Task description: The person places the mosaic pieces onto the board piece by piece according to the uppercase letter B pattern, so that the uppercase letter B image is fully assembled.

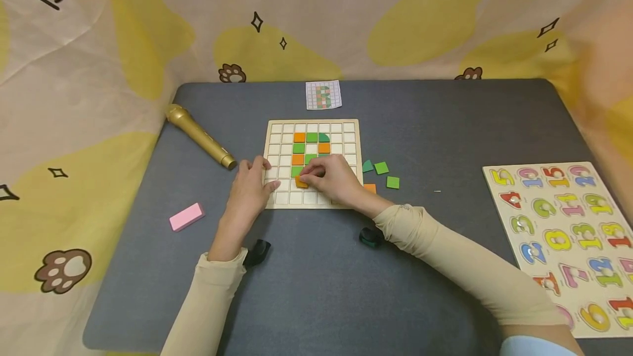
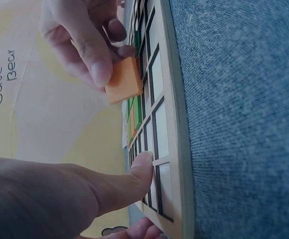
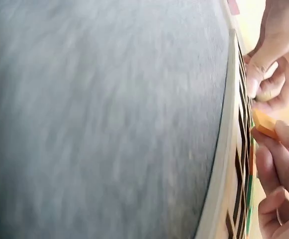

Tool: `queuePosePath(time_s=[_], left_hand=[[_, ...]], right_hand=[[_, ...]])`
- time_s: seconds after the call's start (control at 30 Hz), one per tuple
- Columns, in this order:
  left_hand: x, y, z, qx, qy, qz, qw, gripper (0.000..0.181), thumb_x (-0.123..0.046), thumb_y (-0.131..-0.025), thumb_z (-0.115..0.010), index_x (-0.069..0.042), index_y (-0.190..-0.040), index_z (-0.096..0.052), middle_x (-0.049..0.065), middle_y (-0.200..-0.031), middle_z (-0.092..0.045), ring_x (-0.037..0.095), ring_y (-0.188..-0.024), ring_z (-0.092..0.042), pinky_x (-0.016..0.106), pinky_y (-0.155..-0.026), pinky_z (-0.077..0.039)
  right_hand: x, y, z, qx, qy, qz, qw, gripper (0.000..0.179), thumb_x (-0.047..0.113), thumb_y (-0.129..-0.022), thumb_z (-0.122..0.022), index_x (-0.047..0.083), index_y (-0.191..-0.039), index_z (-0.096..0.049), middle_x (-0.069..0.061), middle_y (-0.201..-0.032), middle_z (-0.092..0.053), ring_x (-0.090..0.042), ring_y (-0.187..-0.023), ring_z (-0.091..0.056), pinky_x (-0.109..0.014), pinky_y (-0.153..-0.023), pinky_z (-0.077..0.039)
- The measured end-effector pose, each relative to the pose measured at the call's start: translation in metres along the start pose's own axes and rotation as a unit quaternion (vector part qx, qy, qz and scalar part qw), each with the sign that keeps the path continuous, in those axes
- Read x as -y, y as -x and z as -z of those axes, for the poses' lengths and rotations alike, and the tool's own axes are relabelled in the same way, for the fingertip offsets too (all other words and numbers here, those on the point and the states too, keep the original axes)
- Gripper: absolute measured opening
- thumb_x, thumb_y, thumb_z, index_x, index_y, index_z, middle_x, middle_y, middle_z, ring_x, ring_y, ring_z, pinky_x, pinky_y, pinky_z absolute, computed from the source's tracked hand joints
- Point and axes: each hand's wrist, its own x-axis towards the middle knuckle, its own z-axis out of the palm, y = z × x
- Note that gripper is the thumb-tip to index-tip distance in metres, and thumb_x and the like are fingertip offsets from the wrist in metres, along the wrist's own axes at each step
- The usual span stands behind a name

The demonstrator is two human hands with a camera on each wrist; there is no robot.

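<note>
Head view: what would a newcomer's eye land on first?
Probably the orange and green tiles on the pale grid board mid-table, where the right hand pinches an orange tile and the left hand touches the left edge. Next, likely the colourful number board at far right and the gold microphone left of the grid.

The right hand [image 1: 336, 180] partly hides the gridded board [image 1: 314, 122]

Pale, yellow-patched cloth [image 1: 341, 15] with paw prints [image 1: 232, 73] rises behind a dark grey table [image 1: 316, 273].
</note>
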Motion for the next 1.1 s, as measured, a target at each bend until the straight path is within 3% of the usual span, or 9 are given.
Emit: queuePosePath(time_s=[0.27,0.5,0.8,1.1], left_hand=[[0.0006,0.0013,0.0,0.003,-0.001,0.003,1.0,0.041,-0.017,-0.1,-0.074,-0.004,-0.133,-0.052,0.028,-0.132,-0.049,0.049,-0.109,-0.058,0.06,-0.092,-0.049],[0.0007,0.0013,0.0008,0.001,-0.003,-0.002,1.0,0.041,-0.016,-0.1,-0.074,-0.004,-0.133,-0.052,0.029,-0.133,-0.049,0.051,-0.11,-0.059,0.062,-0.092,-0.049],[0.0014,0.0003,0.0015,0.002,-0.005,0.0,1.0,0.041,-0.016,-0.1,-0.074,-0.004,-0.133,-0.052,0.029,-0.132,-0.05,0.05,-0.11,-0.059,0.061,-0.092,-0.049],[0.0019,0.0002,0.0006,0.002,-0.001,-0.006,1.0,0.041,-0.016,-0.1,-0.074,-0.004,-0.133,-0.052,0.03,-0.132,-0.05,0.052,-0.111,-0.059,0.062,-0.092,-0.049]], right_hand=[[0.0018,-0.0035,-0.0098,-0.006,0.051,-0.011,0.9986,0.005,0.017,-0.094,-0.083,0.013,-0.091,-0.083,0.0,-0.086,-0.077,-0.014,-0.085,-0.064,-0.028,-0.078,-0.049],[0.0054,-0.005,-0.0073,0.002,0.116,0.0,0.9932,0.004,0.019,-0.091,-0.086,0.015,-0.092,-0.086,0.001,-0.098,-0.076,-0.019,-0.097,-0.056,-0.033,-0.082,-0.046],[0.006,-0.0049,-0.0046,0.031,0.073,-0.011,0.9968,0.007,0.012,-0.091,-0.085,0.011,-0.098,-0.086,-0.002,-0.097,-0.081,-0.014,-0.092,-0.072,-0.032,-0.084,-0.057],[0.0034,-0.0021,0.0001,0.055,0.069,-0.003,0.9961,0.007,0.01,-0.092,-0.083,0.011,-0.098,-0.086,-0.001,-0.096,-0.08,-0.014,-0.091,-0.069,-0.03,-0.082,-0.055]])
